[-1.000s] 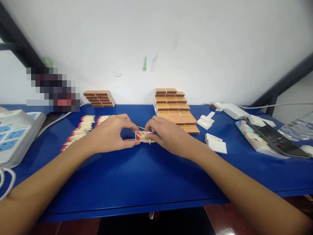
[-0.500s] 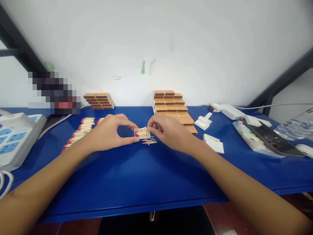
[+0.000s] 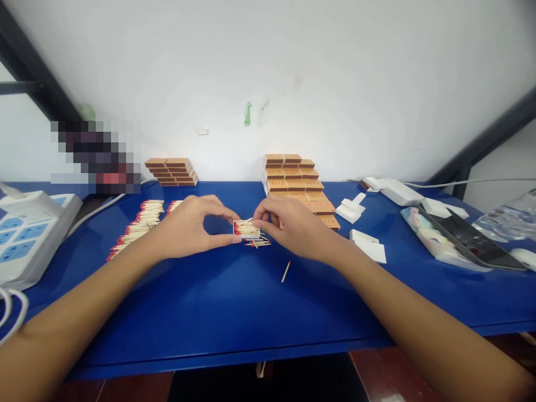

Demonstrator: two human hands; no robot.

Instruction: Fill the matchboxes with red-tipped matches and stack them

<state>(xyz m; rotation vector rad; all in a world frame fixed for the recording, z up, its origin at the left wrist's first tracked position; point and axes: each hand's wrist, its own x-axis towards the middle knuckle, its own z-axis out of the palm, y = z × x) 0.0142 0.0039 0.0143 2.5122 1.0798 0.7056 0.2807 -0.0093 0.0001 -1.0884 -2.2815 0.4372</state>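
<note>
1. Holding tray (image 3: 252,237) at/over mid-table (image 3: 234,301) w/ L hand (image 3: 188,228), thumb & index across left end.
2. Touching matches' (image 3: 243,228) right ends w/ R hand (image 3: 293,226)—can't tell if pinched.
3. Prob. risk: tipping tray, spilling heaped load, if pressed unevenly.
4. Also—snagging loose matches (image 3: 262,243) nearside if slid.

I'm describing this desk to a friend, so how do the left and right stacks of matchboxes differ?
The left stack is smaller than the right stack. The right stack descends forward in broad steps; the left stack shows none. The right hand partly hides the right stack, while the left stack is unobstructed. Both look orange-brown and stand near the wall.
</note>
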